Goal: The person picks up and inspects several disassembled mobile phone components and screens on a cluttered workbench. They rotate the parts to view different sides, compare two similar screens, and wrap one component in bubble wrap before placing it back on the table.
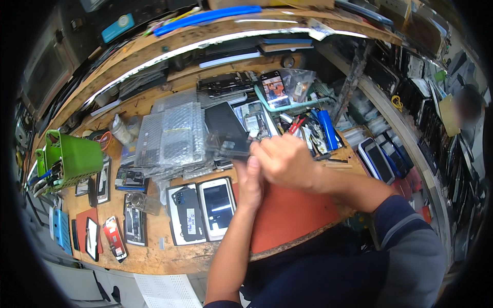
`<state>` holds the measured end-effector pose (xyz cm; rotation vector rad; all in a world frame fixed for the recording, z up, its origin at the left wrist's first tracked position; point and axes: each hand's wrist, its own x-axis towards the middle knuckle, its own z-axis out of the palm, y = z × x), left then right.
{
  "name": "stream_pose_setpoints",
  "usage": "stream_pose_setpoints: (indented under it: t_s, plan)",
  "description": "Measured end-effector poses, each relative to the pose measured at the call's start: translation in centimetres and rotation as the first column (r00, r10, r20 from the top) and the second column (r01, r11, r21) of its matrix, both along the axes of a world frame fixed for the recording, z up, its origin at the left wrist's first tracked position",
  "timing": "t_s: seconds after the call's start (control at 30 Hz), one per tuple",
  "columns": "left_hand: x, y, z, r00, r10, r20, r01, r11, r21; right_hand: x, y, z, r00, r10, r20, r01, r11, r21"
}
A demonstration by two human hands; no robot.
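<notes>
Both my hands meet above the orange work mat [292, 213] on a wooden bench. My left hand [250, 180] rises from below and grips the near edge of a dark phone part in a clear plastic wrap [228, 145]. My right hand [280, 160] comes in from the right, curled over the same part at its right edge. A black phone screen [224, 121] lies just beyond them. How the fingers sit under the wrap is hidden.
Bubble-wrap bags [172, 133] lie left of the hands. A white phone [216, 207] and a dark phone back [187, 214] rest near the front edge. A green tool caddy [72, 160] stands far left. Tools [318, 131] and more phones [379, 160] lie right.
</notes>
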<state>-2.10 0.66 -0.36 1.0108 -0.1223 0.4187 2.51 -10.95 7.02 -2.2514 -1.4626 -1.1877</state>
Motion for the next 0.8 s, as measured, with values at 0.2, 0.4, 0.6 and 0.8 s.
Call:
stream_pose_setpoints:
  t_s: [0.2,0.4,0.6,0.8]
  plan:
    - [-0.5,0.3,-0.4,0.978,-0.136,0.158,0.199,0.833,-0.516,-2.4,-0.9,-0.3,0.878,0.294,-0.377,-0.232,0.952,0.201]
    - [-0.1,2.3,0.5,0.961,-0.171,0.217,0.263,0.806,-0.530,-1.5,-2.4,-3.6,0.728,0.391,-0.563,-0.196,0.906,0.376]
    - [0.1,1.6,0.4,0.976,-0.161,0.145,0.210,0.866,-0.455,-1.1,-3.7,-7.2,0.609,0.456,-0.649,-0.148,0.869,0.472]
    - [0.2,1.1,-0.2,0.991,-0.132,0.003,0.116,0.861,-0.494,-0.9,-3.9,-7.7,0.561,0.453,-0.693,-0.154,0.880,0.449]
